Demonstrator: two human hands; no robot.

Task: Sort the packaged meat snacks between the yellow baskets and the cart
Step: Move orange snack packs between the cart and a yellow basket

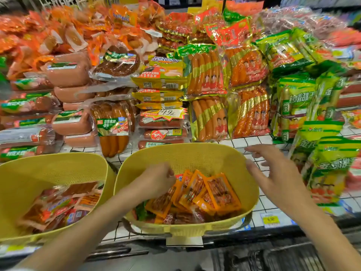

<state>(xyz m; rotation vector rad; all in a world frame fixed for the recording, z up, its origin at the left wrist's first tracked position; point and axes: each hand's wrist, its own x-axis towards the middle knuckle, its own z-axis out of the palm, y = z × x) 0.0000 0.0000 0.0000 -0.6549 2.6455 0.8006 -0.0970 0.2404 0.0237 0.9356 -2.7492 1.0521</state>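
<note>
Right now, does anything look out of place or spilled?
The right-hand basket sits at the front edge of the counter, seemingly overhanging it and partly covering a white label. The orange packets inside lie in a loose tilted heap. Nothing looks spilled or torn.

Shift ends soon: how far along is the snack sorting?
Done: both the left basket and the right basket hold packs. In hand: the left hand grips orange packs in the right basket; the right hand is open by its rim. Left: many packs sit in both baskets, unsorted as far as shown.
</note>
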